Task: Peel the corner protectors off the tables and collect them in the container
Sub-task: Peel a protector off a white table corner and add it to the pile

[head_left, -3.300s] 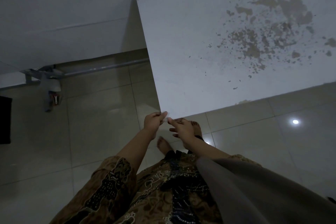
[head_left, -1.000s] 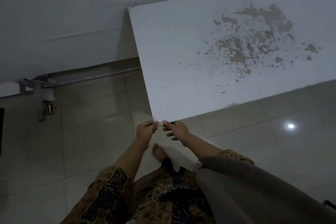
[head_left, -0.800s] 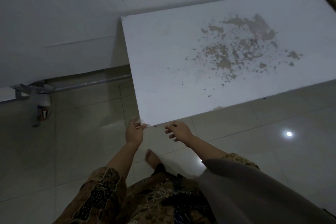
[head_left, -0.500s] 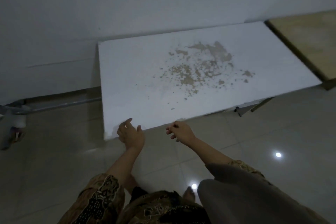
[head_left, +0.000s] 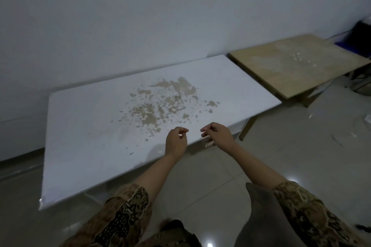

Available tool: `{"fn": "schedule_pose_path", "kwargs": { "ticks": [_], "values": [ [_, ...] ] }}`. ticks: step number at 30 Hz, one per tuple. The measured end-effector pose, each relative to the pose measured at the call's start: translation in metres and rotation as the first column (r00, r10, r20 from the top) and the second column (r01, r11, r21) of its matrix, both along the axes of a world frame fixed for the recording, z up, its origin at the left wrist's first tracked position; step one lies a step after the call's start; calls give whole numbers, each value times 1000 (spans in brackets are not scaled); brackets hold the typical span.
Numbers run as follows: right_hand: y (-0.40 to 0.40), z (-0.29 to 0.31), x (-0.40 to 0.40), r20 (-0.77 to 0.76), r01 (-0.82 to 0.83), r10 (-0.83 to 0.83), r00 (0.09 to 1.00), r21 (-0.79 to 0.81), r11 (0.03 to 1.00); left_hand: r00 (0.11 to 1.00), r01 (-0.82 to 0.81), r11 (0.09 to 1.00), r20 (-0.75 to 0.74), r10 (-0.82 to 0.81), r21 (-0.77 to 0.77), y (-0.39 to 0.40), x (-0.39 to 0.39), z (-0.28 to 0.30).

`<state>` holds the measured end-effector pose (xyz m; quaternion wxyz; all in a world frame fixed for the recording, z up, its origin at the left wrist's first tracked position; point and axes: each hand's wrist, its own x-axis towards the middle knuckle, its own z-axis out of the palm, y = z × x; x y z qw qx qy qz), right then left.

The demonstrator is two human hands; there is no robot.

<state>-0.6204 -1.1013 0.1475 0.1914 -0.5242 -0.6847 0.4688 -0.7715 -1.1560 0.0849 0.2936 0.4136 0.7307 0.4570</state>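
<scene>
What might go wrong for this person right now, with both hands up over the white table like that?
Whatever the left hand pinches is too small to make out; a peeled protector that tiny could slip onto the pale floor and be hard to spot. No container is in view, so the piece has to be carried some way. The white table already shows flaked paint, so further peeling may lift more.

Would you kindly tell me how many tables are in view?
2: the white table with flaked paint stands ahead along the wall; the wooden table adjoins its far right end. Others may lie outside view.
</scene>
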Motion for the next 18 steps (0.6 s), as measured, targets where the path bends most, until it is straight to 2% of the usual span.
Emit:
{"fn": "schedule_pose_path", "kwargs": {
  "ticks": [7, 18],
  "values": [
    [85, 16, 67, -13, 135, -135, 991, 48, 990, 990, 134, 989, 30, -136, 57, 113, 68, 24],
    [256, 14, 142, 30, 217, -220, 975, 86, 972, 960, 271, 963, 73, -271, 9, 307, 163, 20]
  ]
}}
